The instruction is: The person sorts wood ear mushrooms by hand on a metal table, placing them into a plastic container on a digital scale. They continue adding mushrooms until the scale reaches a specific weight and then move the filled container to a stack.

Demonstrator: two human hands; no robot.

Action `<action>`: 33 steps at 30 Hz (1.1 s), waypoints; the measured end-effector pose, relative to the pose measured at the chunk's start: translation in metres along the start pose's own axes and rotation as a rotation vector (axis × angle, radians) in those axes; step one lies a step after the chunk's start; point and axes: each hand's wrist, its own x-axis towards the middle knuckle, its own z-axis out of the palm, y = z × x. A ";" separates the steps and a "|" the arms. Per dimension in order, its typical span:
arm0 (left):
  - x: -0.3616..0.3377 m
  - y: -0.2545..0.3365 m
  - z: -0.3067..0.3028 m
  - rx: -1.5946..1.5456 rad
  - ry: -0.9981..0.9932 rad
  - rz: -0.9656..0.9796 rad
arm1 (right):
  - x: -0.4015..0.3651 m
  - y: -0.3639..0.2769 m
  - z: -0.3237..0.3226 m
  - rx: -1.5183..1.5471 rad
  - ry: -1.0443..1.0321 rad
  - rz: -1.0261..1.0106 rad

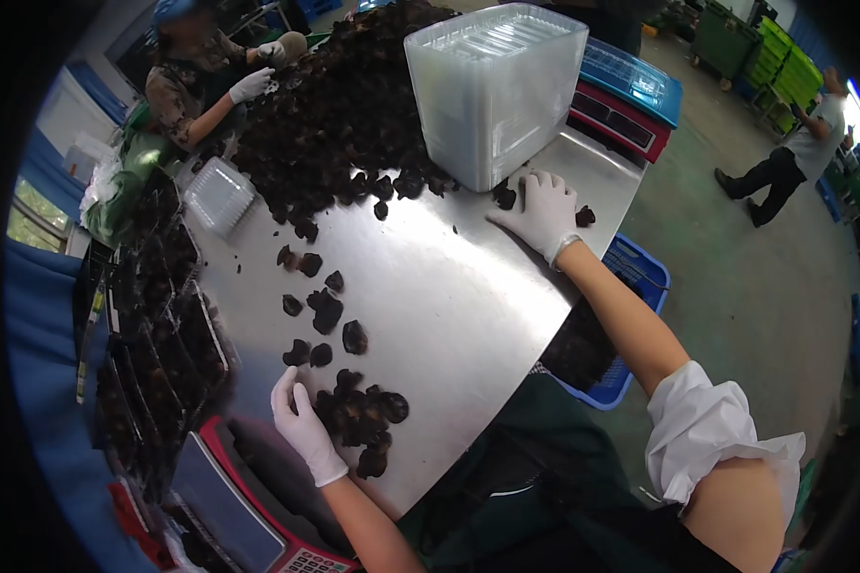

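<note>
My left hand (306, 425), in a white glove, is beside a small heap of dark, mushroom-like pieces (358, 411) at the near left of the metal table (449, 286). Its thumb and fingers are apart, with nothing between them. Across the table, my gloved right hand (542, 215) reaches to the right edge with fingers spread, palm down. A dark piece (505, 197) lies at its thumb side and another (586, 217) by its outer side. Just beyond it stands a tall stack of clear plastic trays (497, 95). Several loose dark pieces (327, 311) trail up from the small heap.
A large dark pile (339, 105) covers the far table; a gloved co-worker (196, 81) stands behind it. Filled trays (158, 344) line the left side, near a red scale (258, 497). Another scale (621, 119) stands far right. A blue basket (626, 377) sits below the edge.
</note>
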 end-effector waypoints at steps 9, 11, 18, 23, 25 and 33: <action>-0.002 0.003 -0.002 -0.097 0.059 -0.028 | -0.018 0.048 -0.007 -0.005 0.100 -0.146; -0.002 -0.002 -0.002 -0.167 0.080 -0.031 | -0.048 0.081 -0.010 -0.045 0.171 -0.150; -0.002 0.014 -0.002 -0.252 0.073 -0.135 | -0.075 0.174 -0.032 -0.080 0.368 -0.026; 0.000 0.018 -0.004 -0.148 0.049 -0.122 | -0.049 -0.025 -0.064 0.570 -0.086 -0.448; 0.000 0.016 -0.002 -0.159 0.054 -0.121 | -0.032 -0.088 -0.041 0.619 -0.283 -0.657; 0.001 0.014 -0.004 -0.091 0.048 -0.099 | 0.075 -0.265 0.092 0.520 -0.020 -1.046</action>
